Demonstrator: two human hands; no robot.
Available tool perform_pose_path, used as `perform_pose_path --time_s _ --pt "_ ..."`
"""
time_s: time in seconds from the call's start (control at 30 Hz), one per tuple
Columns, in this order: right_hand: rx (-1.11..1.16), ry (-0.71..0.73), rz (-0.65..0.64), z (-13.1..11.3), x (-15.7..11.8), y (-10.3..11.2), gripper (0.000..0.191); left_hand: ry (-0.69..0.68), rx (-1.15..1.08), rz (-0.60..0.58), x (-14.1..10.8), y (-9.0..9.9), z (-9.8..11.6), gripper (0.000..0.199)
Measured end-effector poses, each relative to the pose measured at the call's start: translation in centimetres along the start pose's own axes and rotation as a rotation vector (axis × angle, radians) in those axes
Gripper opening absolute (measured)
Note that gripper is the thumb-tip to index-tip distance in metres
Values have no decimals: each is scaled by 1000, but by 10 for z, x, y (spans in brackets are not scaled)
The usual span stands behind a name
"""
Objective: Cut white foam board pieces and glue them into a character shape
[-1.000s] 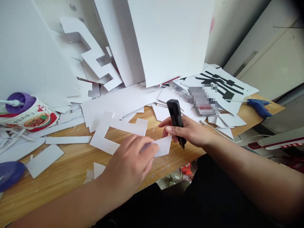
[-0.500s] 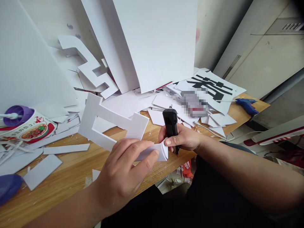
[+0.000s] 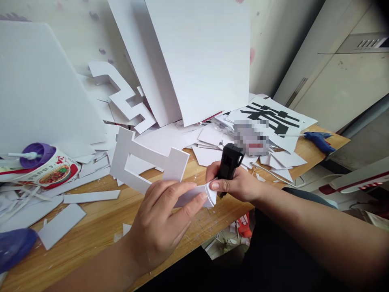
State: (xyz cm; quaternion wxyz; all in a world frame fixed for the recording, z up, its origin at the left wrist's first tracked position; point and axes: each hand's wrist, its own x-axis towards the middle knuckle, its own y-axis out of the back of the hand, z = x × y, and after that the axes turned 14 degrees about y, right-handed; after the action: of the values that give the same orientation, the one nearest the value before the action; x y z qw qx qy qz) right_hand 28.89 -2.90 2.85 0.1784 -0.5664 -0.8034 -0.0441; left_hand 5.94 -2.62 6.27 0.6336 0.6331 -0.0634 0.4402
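Observation:
A white foam-board cutout (image 3: 121,156) with a rectangular opening is held above the wooden table. My left hand (image 3: 165,217) grips its near end between thumb and fingers. My right hand (image 3: 229,182) is wrapped round a black cutter-like tool (image 3: 230,161), which is tilted upright. The right thumb also presses on a small curved white flap (image 3: 212,194) at the cutout's end, beside the left fingertips. Any blade on the tool is hidden.
White boards (image 3: 200,56) lean against the wall. Foam scraps (image 3: 62,225) litter the table (image 3: 100,227). A decorated food tub (image 3: 60,170) stands left, a blue glue gun (image 3: 319,142) right, near a printed sheet (image 3: 304,119).
The black tool has tilted and shifted a little to the right in my right hand. The view has moved slightly; both hands keep their hold.

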Motion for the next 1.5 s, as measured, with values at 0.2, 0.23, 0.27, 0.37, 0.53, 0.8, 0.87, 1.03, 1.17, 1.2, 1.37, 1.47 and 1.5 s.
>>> perform_pose_path --time_s 0.2,0.23,0.27,0.37,0.53,0.8,0.87,1.03,1.17,1.2,1.37,1.47,1.5 --pt "29 3 127 3 -3 -8 28 15 18 -17 0 -1 -2 34" --pt "45 14 135 4 -3 -9 28 13 11 -15 1 0 -2 32" --pt "61 21 142 5 -4 -10 28 9 2 -13 1 1 -2 31" --pt "130 15 148 9 -5 -12 28 -7 -26 -20 2 6 -2 31" --pt "188 44 35 4 -3 -11 25 -12 -75 -39 1 11 -2 37" --pt "-297 149 -246 -38 4 -5 15 -17 -135 -74 6 11 -2 40" --pt "-342 157 -232 -38 3 -5 16 -20 -126 -79 6 10 -3 39" --pt "-382 136 -213 -31 3 -6 16 -10 -66 -101 5 7 -5 35" --pt "-392 118 -193 -26 6 -4 17 -13 -27 -89 4 4 -7 34" --pt "-393 115 -189 -25 7 -4 17 -8 -25 -91 4 3 -8 34" --pt "-334 117 -131 -30 6 -4 18 18 -10 -83 4 3 -14 36" --pt "-326 109 -134 -34 8 3 18 16 -12 -73 5 2 -17 38" --pt "-347 112 -145 -34 8 8 18 14 -8 -70 5 1 -18 37"
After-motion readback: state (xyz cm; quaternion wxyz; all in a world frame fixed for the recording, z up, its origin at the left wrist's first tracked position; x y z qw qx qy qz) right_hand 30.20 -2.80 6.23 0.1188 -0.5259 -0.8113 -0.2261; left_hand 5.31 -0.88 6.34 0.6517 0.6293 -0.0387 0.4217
